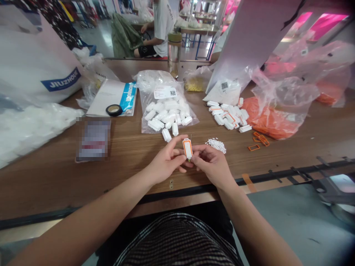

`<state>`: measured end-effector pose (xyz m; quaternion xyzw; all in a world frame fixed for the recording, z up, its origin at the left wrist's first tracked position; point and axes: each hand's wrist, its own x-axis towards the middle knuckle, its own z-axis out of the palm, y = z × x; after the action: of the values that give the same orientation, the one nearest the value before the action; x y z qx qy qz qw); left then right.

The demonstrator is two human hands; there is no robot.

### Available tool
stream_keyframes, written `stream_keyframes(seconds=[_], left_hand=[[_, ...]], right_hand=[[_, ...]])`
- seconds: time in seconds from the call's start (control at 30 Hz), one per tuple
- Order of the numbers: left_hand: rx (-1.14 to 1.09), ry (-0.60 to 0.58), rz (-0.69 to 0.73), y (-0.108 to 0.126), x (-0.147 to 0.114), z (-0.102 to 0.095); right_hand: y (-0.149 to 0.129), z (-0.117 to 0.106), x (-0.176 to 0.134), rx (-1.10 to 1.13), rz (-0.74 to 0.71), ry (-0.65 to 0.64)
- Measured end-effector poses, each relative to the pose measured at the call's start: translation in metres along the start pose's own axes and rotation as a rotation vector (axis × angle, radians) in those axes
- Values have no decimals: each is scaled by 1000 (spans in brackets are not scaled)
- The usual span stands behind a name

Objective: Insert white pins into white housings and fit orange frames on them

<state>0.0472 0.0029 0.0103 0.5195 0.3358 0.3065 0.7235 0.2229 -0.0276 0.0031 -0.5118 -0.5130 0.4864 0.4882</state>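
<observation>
Near the table's front edge, my left hand (170, 159) grips a white plastic connector housing (188, 148) with an orange frame and rows of small holes, held upright. My right hand (210, 159) is closed at the housing's lower right edge, thumb and fingers pinched together. What sits in that pinch is hidden. A thin dark rod (190, 136) sticks up just behind the housing. Beyond my right hand lies a pile of tiny white pieces (217, 145). Two loose white housings (166, 135) lie beyond my left hand.
A clear bag of white housings (166, 107) stands ahead. Right of it are orange-framed housings (229, 115), loose orange frames (260, 139) and a bag of orange parts (271, 118). A tape roll (114, 110) rests on a booklet (108, 96). A person (163, 29) sits beyond the table.
</observation>
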Motion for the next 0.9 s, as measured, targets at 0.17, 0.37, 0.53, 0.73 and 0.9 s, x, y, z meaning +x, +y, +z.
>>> stream_keyframes(seconds=[0.17,0.37,0.53,0.73,0.9], left_hand=[[-2,-38,1,-2,0,-1],[44,-49,20,-3,1,-4],[142,-85,49,-4,-1,-5],[257,-107,140,-6,-4,-5],[311,-101,193,-5,-5,-4]], right_hand=[[2,2,-2,-14,18,53],[3,5,-6,-51,-34,91],[4,4,-7,-71,-54,142],[5,2,-8,-120,-187,217],[5,3,-9,-118,-239,224]])
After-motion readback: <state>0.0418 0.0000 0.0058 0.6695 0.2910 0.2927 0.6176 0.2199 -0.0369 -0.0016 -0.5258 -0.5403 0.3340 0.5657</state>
